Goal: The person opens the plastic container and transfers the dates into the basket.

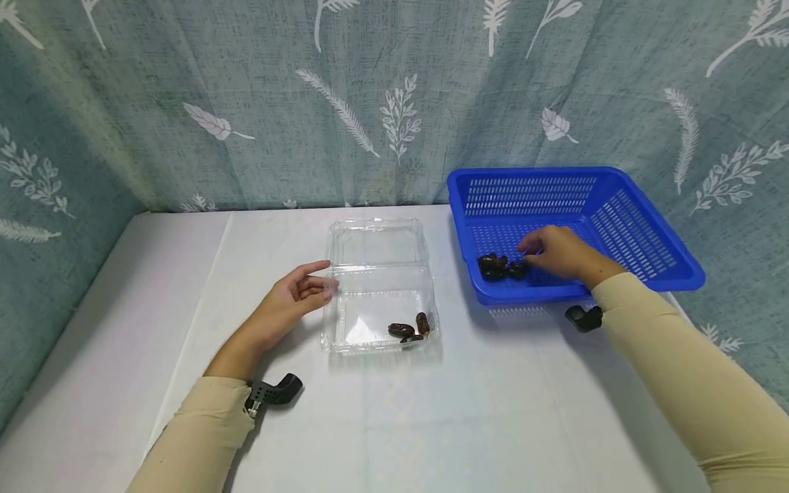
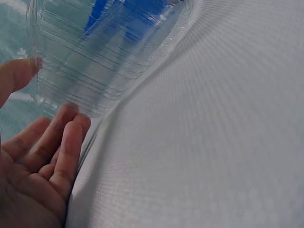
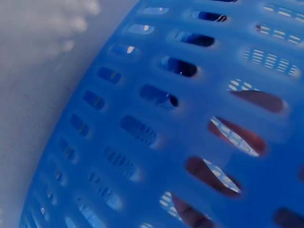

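Note:
A clear plastic clamshell box [image 1: 376, 274] lies with its lid folded back, several dark brown dates [image 1: 401, 330] in its front right corner. My left hand [image 1: 290, 301] is at the box's left side, fingers loosely extended; in the left wrist view its thumb [image 2: 26, 73] touches the clear plastic edge. Inside the blue basket [image 1: 647, 226] is my right hand [image 1: 561, 253], fingers bent downward just right of a cluster of dates [image 1: 493, 267]. I see no date between its fingers. The right wrist view shows parts of the fingers [image 3: 242, 133] only through the basket's slots.
Under the box and basket is a table with a white cloth [image 1: 394, 424]. A green curtain [image 1: 259, 103] with white leaf prints hangs behind and at both sides. The slotted basket wall [image 3: 142, 118] stands between the right wrist camera and the hand.

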### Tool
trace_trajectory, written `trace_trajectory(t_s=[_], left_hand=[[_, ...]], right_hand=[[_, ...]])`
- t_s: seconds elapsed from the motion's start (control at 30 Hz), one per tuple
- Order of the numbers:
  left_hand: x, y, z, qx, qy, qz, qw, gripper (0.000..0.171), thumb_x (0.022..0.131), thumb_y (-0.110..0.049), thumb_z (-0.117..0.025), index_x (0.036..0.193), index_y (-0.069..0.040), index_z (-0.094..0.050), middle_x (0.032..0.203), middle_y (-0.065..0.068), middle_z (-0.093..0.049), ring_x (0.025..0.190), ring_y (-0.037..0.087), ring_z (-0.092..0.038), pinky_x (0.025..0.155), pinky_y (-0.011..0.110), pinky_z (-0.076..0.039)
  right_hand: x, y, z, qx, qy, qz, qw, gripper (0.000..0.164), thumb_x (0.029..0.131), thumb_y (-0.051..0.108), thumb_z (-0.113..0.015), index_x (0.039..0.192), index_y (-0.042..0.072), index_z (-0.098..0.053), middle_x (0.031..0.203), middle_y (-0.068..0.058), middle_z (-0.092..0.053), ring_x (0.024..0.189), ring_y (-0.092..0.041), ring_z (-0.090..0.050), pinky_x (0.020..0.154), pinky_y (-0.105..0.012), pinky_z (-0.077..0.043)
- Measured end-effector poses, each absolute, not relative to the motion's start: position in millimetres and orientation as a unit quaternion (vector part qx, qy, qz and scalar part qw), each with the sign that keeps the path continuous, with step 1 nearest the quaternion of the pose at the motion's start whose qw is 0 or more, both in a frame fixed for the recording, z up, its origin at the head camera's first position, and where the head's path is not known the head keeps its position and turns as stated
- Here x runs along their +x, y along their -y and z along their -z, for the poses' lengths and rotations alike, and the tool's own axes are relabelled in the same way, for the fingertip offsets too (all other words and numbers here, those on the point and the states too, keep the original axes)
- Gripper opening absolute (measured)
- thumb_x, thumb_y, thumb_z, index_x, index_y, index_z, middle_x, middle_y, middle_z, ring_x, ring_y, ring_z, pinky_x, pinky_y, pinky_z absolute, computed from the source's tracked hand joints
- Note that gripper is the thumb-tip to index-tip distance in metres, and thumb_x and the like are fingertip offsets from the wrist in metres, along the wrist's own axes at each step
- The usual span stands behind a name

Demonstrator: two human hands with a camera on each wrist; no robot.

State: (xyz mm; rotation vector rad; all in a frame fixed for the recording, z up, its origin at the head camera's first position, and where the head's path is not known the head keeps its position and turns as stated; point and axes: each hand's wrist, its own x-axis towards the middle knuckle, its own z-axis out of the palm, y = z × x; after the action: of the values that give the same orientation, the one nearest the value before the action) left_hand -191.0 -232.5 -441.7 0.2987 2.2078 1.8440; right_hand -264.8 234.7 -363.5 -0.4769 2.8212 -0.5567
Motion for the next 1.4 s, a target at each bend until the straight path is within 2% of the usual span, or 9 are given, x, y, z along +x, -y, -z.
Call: trace_trajectory(t_s=[0.13, 0.37, 0.5, 0.67, 0.93, 1.07, 1.17, 1.4], left_hand=[[-190, 232, 442, 0.101, -0.756, -0.634, 0.127, 0.063, 0.097, -0.012, -0.065, 0.153, -0.006, -0.036, 0.133, 0.017, -0.059, 0.11, 0.004, -0.06, 0.094, 0.014, -0.048], [-191, 233, 440, 0.099, -0.759, -0.63, 0.131, 0.064, 0.097, -0.015, -0.067, 0.153, -0.01, -0.037, 0.133, 0.015, -0.06, 0.111, 0.003, -0.06, 0.094, 0.013, -0.048], [-191, 233, 440, 0.1, -0.758, -0.632, 0.13, 0.063, 0.097, -0.015, -0.066, 0.153, -0.009, -0.037, 0.134, 0.015, -0.06, 0.112, 0.003, -0.061, 0.095, 0.013, -0.048], [-192, 233, 439, 0.1, -0.76, -0.63, 0.127, 0.063, 0.097, -0.015, -0.066, 0.153, -0.01, -0.037, 0.132, 0.012, -0.061, 0.112, 0.003, -0.06, 0.094, 0.013, -0.047], [-193, 233, 439, 0.102, -0.76, -0.628, 0.13, 0.062, 0.098, -0.014, -0.065, 0.153, -0.008, -0.037, 0.137, 0.019, -0.057, 0.111, 0.004, -0.059, 0.094, 0.013, -0.047], [-194, 232, 439, 0.102, -0.762, -0.626, 0.13, 0.063, 0.097, -0.016, -0.066, 0.153, -0.009, -0.037, 0.136, 0.019, -0.057, 0.112, 0.005, -0.059, 0.093, 0.014, -0.048], [-195, 232, 439, 0.1, -0.765, -0.623, 0.128, 0.062, 0.097, -0.018, -0.067, 0.152, -0.012, -0.039, 0.136, 0.018, -0.058, 0.113, 0.007, -0.058, 0.094, 0.014, -0.047], [-194, 234, 439, 0.101, -0.766, -0.621, 0.131, 0.063, 0.097, -0.018, -0.067, 0.153, -0.013, -0.038, 0.138, 0.019, -0.057, 0.113, 0.008, -0.058, 0.094, 0.014, -0.047]], right_hand=[[-259, -229, 354, -0.171, -0.961, 0.208, 0.067, 0.023, 0.093, 0.006, -0.064, 0.112, -0.005, -0.071, 0.108, -0.024, -0.072, 0.102, -0.038, -0.067, 0.089, -0.054, -0.053], [-236, -184, 327, -0.242, -0.932, 0.268, -0.035, 0.017, 0.094, 0.008, -0.067, 0.109, 0.003, -0.074, 0.104, -0.014, -0.075, 0.097, -0.028, -0.068, 0.084, -0.047, -0.055], [-222, -153, 320, -0.309, -0.908, 0.277, -0.061, 0.016, 0.093, 0.009, -0.07, 0.107, 0.005, -0.076, 0.1, -0.009, -0.075, 0.095, -0.024, -0.066, 0.081, -0.041, -0.055], [-207, -122, 319, -0.361, -0.889, 0.278, -0.04, 0.018, 0.092, 0.012, -0.073, 0.109, 0.007, -0.076, 0.103, -0.006, -0.074, 0.095, -0.022, -0.063, 0.078, -0.041, -0.054], [-194, -81, 345, -0.422, -0.871, 0.248, 0.038, 0.019, 0.093, 0.014, -0.071, 0.111, 0.008, -0.076, 0.109, -0.005, -0.075, 0.107, -0.022, -0.066, 0.095, -0.039, -0.053], [-192, -69, 355, -0.419, -0.872, 0.239, 0.083, 0.02, 0.094, 0.017, -0.07, 0.111, 0.009, -0.075, 0.107, -0.005, -0.075, 0.103, -0.02, -0.067, 0.091, -0.037, -0.054], [-195, -64, 363, -0.426, -0.868, 0.233, 0.1, 0.018, 0.094, 0.017, -0.07, 0.109, 0.009, -0.075, 0.104, -0.003, -0.076, 0.096, -0.017, -0.068, 0.084, -0.033, -0.055], [-199, -59, 379, -0.452, -0.857, 0.207, 0.133, 0.014, 0.09, 0.016, -0.074, 0.103, 0.012, -0.077, 0.095, 0.002, -0.076, 0.087, -0.011, -0.068, 0.079, -0.024, -0.054]])
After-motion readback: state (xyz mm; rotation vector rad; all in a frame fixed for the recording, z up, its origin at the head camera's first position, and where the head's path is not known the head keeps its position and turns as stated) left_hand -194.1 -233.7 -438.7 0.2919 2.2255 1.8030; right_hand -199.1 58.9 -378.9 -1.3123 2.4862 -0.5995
